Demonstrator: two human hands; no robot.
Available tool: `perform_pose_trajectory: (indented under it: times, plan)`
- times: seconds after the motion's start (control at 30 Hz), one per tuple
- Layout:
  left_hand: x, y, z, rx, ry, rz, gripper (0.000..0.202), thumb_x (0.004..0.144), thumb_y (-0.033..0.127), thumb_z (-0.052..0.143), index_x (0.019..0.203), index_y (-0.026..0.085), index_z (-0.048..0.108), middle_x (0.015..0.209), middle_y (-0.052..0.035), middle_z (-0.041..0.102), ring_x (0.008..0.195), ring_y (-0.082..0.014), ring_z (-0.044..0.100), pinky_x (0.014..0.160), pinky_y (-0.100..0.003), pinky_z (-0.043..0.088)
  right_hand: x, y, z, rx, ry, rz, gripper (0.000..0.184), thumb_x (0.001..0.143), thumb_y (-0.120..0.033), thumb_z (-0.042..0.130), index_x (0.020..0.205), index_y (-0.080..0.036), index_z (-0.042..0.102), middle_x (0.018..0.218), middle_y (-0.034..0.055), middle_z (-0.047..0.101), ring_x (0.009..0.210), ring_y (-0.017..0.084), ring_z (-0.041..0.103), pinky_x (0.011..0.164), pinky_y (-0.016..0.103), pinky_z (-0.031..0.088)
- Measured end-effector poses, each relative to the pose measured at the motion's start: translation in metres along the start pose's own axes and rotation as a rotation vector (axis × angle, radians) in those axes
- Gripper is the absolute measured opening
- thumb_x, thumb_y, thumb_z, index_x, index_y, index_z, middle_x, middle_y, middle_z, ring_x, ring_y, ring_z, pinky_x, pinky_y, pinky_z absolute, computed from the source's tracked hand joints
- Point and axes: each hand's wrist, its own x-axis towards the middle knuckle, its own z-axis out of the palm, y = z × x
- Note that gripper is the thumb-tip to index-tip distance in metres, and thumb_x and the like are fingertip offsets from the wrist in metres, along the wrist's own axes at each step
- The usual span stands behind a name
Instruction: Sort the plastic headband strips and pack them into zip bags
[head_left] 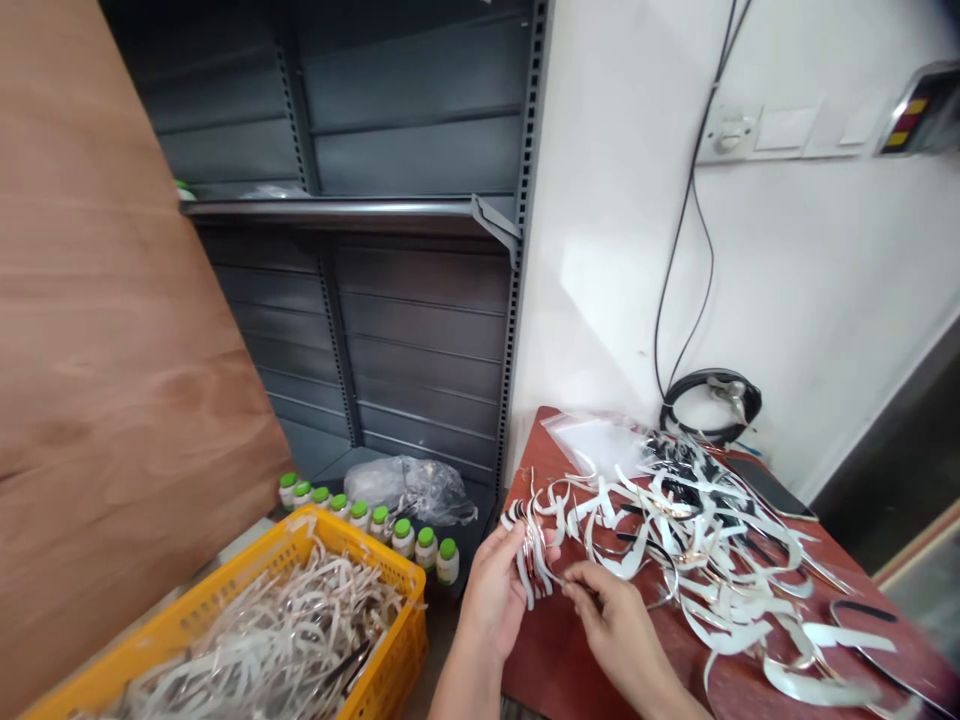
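My left hand [498,582] is closed around a small bundle of thin curved strips [534,548], white with shiny copper-coloured edges, fanned out over the fingers. Close beside it, at the bundle's lower right, my right hand [613,622] has thumb and forefinger pinched on the end of one thin strip. What exactly the strips are I cannot make out. Both hands are above the front of a dark red table [559,655]. A loose heap of similar white strips [720,590], some with black or metallic parts, spreads across the table to the right.
At lower left stands a yellow plastic crate [401,625] full of tangled strips. Green-capped bottles [426,548] line up behind it, near a clear plastic bag [409,487] on the dark metal shelving [420,325]. A coiled black cable [675,408] lies against the wall.
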Motion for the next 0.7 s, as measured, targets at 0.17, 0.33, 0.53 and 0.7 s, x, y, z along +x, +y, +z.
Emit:
perform_pose_trajectory:
  times: [0.17,0.33,0.53,0.7]
  plan:
    - [-0.001,-0.004,0.005,0.037,-0.022,0.018,0.027,0.071,0.027,0.071,0.093,0.011,0.066,0.080,-0.0087,0.071,0.064,-0.0145,0.066,0.060,-0.022,0.051,-0.006,-0.004,0.003,0.012,0.028,0.014,0.019,0.089,-0.027,0.044,0.077,-0.019,0.057,0.072,0.0019,0.062,0.065,0.016,0.057,0.061,0.023,0.044]
    - [-0.003,-0.005,0.007,0.045,-0.072,0.041,0.024,0.071,0.025,0.072,0.092,0.013,0.067,0.076,-0.0036,0.068,0.062,-0.0096,0.061,0.062,-0.020,0.050,-0.013,-0.009,-0.003,-0.010,0.049,-0.029,0.017,0.089,-0.021,0.044,0.094,-0.021,0.060,0.089,0.0037,0.064,0.081,0.017,0.061,0.075,0.024,0.048]
    - [0.003,-0.003,0.003,-0.011,0.025,0.118,0.017,0.070,0.021,0.072,0.085,0.014,0.067,0.076,-0.0012,0.066,0.064,-0.0085,0.060,0.061,-0.020,0.052,-0.060,0.013,-0.037,-0.317,0.085,-0.194,0.028,0.088,-0.021,0.048,0.114,-0.023,0.055,0.106,0.0076,0.062,0.094,0.019,0.062,0.083,0.026,0.050]
    - [0.011,0.000,-0.001,-0.095,0.128,0.162,0.018,0.069,0.016,0.072,0.086,0.013,0.066,0.079,-0.0029,0.068,0.067,-0.0101,0.062,0.061,-0.022,0.054,-0.102,0.050,-0.079,-0.644,0.138,-0.157,0.028,0.077,-0.035,0.065,0.103,-0.025,0.063,0.099,0.0073,0.066,0.087,0.023,0.065,0.074,0.028,0.055]
